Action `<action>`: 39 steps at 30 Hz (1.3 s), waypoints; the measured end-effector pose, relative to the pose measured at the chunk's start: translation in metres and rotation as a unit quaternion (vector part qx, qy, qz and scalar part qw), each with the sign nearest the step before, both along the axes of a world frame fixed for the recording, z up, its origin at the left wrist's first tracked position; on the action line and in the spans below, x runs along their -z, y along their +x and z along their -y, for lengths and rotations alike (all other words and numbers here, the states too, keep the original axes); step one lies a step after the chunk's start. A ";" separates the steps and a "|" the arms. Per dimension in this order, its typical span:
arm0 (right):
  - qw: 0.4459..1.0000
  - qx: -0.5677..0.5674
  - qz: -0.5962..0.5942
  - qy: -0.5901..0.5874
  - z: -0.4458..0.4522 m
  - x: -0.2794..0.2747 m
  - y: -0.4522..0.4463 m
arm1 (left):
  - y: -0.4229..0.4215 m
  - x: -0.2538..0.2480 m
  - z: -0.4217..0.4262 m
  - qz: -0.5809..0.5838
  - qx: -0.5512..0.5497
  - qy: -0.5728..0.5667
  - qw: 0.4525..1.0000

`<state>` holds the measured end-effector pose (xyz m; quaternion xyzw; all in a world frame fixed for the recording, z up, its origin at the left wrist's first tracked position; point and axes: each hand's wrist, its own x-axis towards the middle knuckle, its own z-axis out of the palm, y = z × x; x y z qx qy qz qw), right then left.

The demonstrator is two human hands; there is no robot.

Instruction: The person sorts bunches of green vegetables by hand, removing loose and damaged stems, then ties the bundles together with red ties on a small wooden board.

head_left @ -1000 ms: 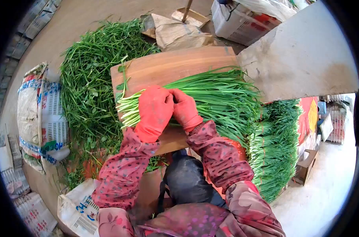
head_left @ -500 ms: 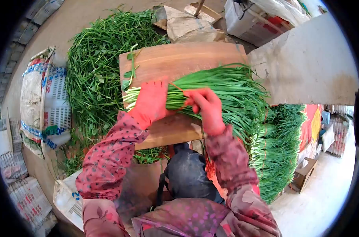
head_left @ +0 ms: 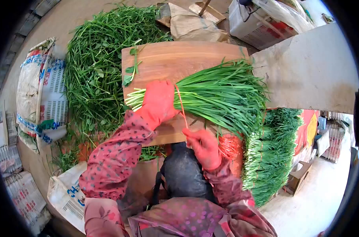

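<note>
A bunch of garlic chives lies across the wooden board, pale cut ends to the left and green leaves fanned out to the right. My left hand, in a red rubber glove, is wrapped round the bunch near its pale ends. A thin red tie runs over the bunch just right of that hand. Below the board's front edge, my right hand, gloved in red too, pinches the tie's end and holds it taut. A loose leafy stem rests at the board's upper left.
Left of the board rises a big heap of loose greens. Several tied bunches are stacked at the right, beside red ties. A pale slab adjoins the board's right side. White printed sacking stands far left.
My right hand has moved down toward my body, off the bunch, drawing the red tie out straight. The left hand keeps its grip on the chives.
</note>
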<state>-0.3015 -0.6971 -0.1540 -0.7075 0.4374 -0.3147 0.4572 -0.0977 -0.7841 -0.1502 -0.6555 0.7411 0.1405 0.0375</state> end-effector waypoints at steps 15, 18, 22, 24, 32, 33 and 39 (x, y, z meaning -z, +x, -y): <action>0.792 0.019 0.258 0.553 0.027 0.056 0.019 | 0.021 0.029 0.055 -0.241 0.070 0.054 0.967; 0.771 0.012 0.358 0.527 0.022 0.059 0.030 | 0.006 -0.003 0.019 -0.238 0.061 0.069 0.967; 0.868 0.006 0.291 0.403 0.016 0.062 0.025 | 0.001 -0.013 -0.020 -0.349 0.026 0.065 0.934; 0.948 -0.042 0.153 0.276 0.015 0.050 0.017 | -0.002 -0.024 -0.038 -0.372 0.035 -0.051 0.926; 0.753 -0.074 0.517 0.399 0.065 -0.030 -0.022 | 0.000 -0.093 -0.024 -0.504 0.084 -0.284 0.811; 0.800 -0.081 0.478 0.354 0.070 -0.045 -0.020 | 0.001 -0.097 -0.019 -0.549 0.089 -0.235 0.797; 0.782 -0.062 0.486 0.384 0.091 -0.024 0.008 | 0.005 -0.041 -0.015 -0.892 -0.155 0.387 0.175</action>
